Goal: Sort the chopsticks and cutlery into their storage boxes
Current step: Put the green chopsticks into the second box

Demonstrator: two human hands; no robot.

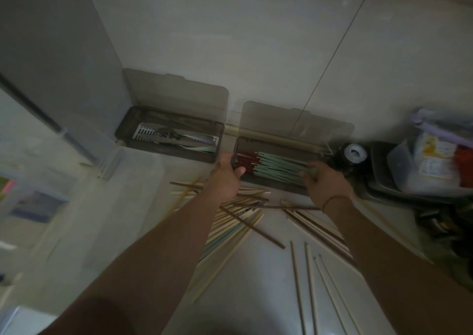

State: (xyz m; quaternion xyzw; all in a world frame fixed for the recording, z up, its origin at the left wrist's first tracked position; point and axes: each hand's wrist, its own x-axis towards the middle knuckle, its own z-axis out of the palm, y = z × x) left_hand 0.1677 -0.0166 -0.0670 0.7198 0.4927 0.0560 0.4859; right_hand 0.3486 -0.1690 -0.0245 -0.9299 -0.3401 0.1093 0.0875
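Two dark see-through storage boxes stand open against the wall. The left box (176, 155) holds metal cutlery (179, 138). The right box (271, 181) holds green and red chopsticks (276, 167) lying lengthwise. My left hand (226, 174) grips the right box's left end, thumb over the rim. My right hand (323, 181) holds the right ends of the green chopsticks inside the box. Loose wooden chopsticks (238, 219) lie scattered on the floor in front of the boxes, partly hidden under my forearms.
A clear plastic bin (122, 193) stands at the left. A roll of tape (354, 152) and a dark tray (378, 181) with a plastic bag (432, 163) sit at the right. Several long thin sticks (314, 283) lie near the bottom. A grey cabinet (51, 53) rises at the left.
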